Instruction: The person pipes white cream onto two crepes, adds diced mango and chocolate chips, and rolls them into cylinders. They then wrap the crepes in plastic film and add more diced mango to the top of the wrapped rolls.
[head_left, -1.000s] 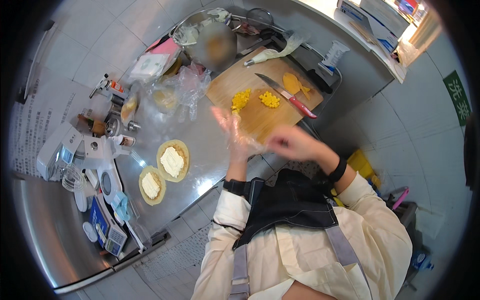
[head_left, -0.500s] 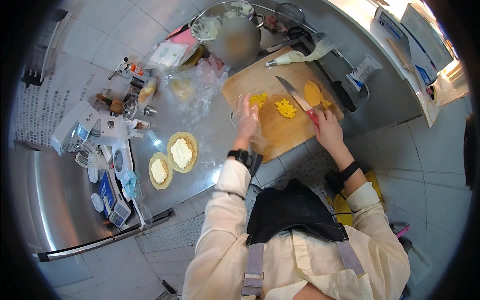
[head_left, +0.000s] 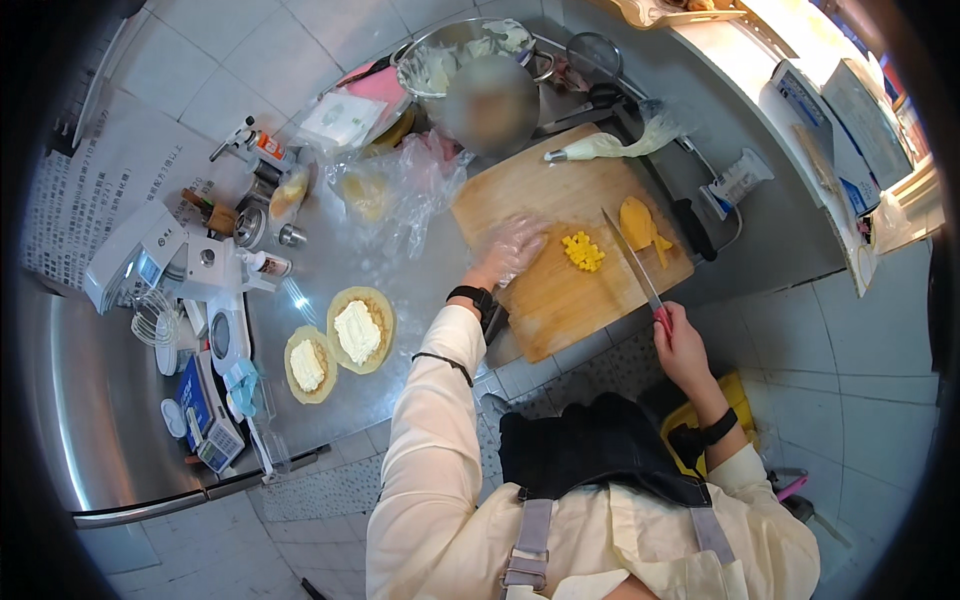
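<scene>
Knife [head_left: 632, 258] between yellow cubes [head_left: 582, 252] and orange fruit [head_left: 636, 222]

Shiny steel bench [head_left: 418, 285]. On it: wooden cutting board [head_left: 545, 315] right, two cream-topped pancakes [head_left: 361, 331] edge to edge near front, crumpled clear plastic bag [head_left: 408, 190] toward back, small white bottle [head_left: 268, 263] left.

In the lower centre, a loose cream long-sleeved shirt [head_left: 430, 510] shows under a black apron [head_left: 590, 440] with grey-lilac straps [head_left: 531, 535], one buckled. The left hand [head_left: 513, 248] wears a clear, crinkled plastic glove [head_left: 505, 258], below it a dark watch [head_left: 478, 298]; a thin black cord [head_left: 447, 363] rings the sleeve. At lower right, a black wristband [head_left: 719, 427].
</scene>
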